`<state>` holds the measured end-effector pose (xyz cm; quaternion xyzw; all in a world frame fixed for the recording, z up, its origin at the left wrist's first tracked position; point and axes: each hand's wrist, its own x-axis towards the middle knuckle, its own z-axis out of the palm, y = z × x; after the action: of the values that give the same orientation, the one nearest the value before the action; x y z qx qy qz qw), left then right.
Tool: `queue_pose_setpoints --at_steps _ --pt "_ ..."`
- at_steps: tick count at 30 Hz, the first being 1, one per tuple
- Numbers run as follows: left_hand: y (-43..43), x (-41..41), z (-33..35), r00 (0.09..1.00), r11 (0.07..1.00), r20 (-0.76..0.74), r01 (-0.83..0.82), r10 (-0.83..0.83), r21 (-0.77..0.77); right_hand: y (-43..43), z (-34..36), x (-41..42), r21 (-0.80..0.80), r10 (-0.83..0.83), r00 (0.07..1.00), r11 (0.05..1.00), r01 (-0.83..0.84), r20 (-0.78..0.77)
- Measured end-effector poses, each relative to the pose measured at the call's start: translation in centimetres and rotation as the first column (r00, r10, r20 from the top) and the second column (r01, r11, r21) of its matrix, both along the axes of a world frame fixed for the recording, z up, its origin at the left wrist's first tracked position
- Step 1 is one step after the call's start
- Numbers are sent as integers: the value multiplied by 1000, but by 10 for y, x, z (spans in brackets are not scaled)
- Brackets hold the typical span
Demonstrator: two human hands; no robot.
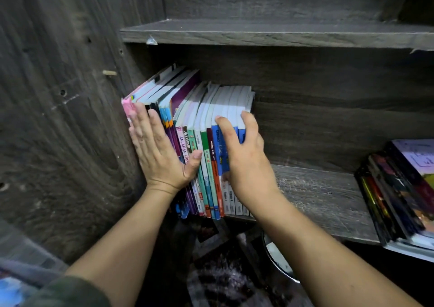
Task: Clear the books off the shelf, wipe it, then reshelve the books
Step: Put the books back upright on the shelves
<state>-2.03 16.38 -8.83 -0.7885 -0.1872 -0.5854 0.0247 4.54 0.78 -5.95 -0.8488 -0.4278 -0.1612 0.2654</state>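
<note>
A row of several upright books (199,142) stands at the left end of the grey wooden shelf (317,196), leaning against the cabinet's left wall. My left hand (159,149) lies flat, fingers together, against the spines of the leftmost books. My right hand (244,158) curls over the top of the rightmost books, thumb on a blue spine and fingers on the white page edges. A second group of dark-covered books (399,198) leans at the shelf's far right.
The shelf board above (270,32) holds nothing in view. The cabinet's left side panel (58,118) stands close beside my left arm. Below the shelf are dark items and a round metal-rimmed object (277,257).
</note>
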Motion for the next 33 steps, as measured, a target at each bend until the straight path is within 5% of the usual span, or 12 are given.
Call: queue_pose_setpoints --at_steps 5,12,17,22,25,28,30,33 --pt "2 -3 -1 998 999 -40 -38 38 14 -2 1 -4 -29 -24 1000 999 24 5" --pt "9 -7 -30 995 998 -100 2 5 69 -4 1 6 -29 -65 940 996 80 335" --pt "8 -7 -28 994 998 -105 16 -9 64 -9 14 8 -35 64 975 998 -57 212" --pt "-3 -3 -9 999 996 -38 26 -23 81 -36 13 40 182 115 993 977 -111 -9" --pt "-5 4 -9 989 973 -145 5 29 230 -35 -16 52 41 123 968 992 -117 -220" --pt "-2 7 -18 980 960 -167 -60 109 274 -28 -50 51 65 219 890 975 -210 -400" --pt "-1 8 -20 983 957 -144 -69 113 281 -43 -72 57 -79 178 933 974 -212 -312" --pt "0 9 -19 987 951 -123 -57 99 304 -90 -118 76 -402 -82 990 915 30 -111"
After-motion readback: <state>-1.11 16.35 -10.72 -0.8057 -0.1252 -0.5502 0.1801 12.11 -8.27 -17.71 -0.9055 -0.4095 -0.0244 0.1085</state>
